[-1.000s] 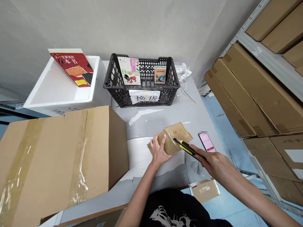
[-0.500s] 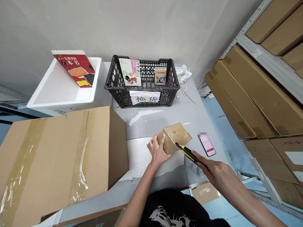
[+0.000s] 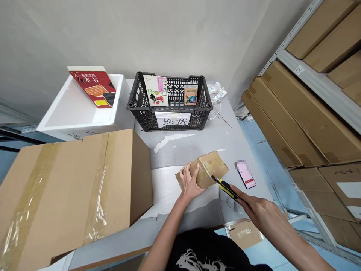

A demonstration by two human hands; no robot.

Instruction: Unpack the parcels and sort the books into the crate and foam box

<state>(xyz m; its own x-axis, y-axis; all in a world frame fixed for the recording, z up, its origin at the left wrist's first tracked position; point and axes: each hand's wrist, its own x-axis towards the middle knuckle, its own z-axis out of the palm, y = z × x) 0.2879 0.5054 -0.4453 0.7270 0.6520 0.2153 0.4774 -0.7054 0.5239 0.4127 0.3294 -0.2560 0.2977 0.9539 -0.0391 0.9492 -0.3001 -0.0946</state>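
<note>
The left hand [image 3: 189, 184] clasps a taped cardboard parcel [image 3: 208, 169], the right hand [image 3: 254, 207] grips a utility knife [image 3: 225, 189] touching its edge.

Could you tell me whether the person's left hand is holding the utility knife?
No, the yellow utility knife is in the right hand; the left hand holds the cardboard parcel.

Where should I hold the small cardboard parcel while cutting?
Probably hold the cardboard parcel by its rounded end, from the left, as your left hand does: that end fills the palm, away from the utility knife at the right.
</note>
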